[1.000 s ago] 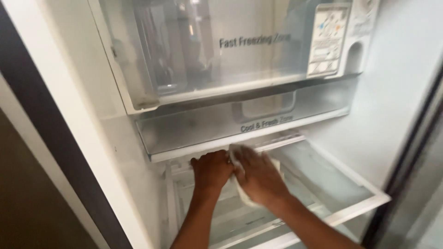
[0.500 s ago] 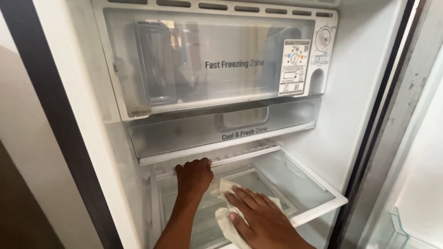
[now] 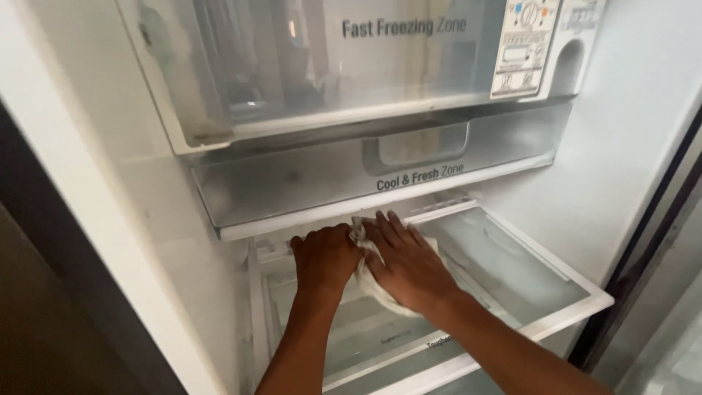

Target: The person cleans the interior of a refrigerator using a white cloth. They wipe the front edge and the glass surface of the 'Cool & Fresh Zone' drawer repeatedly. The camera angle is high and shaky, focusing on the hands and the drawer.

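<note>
I am looking into an open fridge. My right hand (image 3: 406, 262) lies flat on a pale cloth (image 3: 376, 291), pressing it onto the glass shelf (image 3: 512, 267) near the shelf's back left. My left hand (image 3: 325, 256) is curled right beside it, touching the cloth's edge and resting on the shelf under the clear chiller drawer (image 3: 307, 183). Most of the cloth is hidden under my right palm.
Above the drawer sits a clear-fronted freezer compartment (image 3: 292, 66) with a control panel (image 3: 530, 44) at its right. The white fridge wall (image 3: 629, 146) stands to the right, the dark door frame (image 3: 44, 241) to the left. The shelf's white front rim (image 3: 570, 318) juts toward me.
My right hand has slid the cloth from the shelf's front back toward the rear, up against my left hand. The camera has moved closer and lower.
</note>
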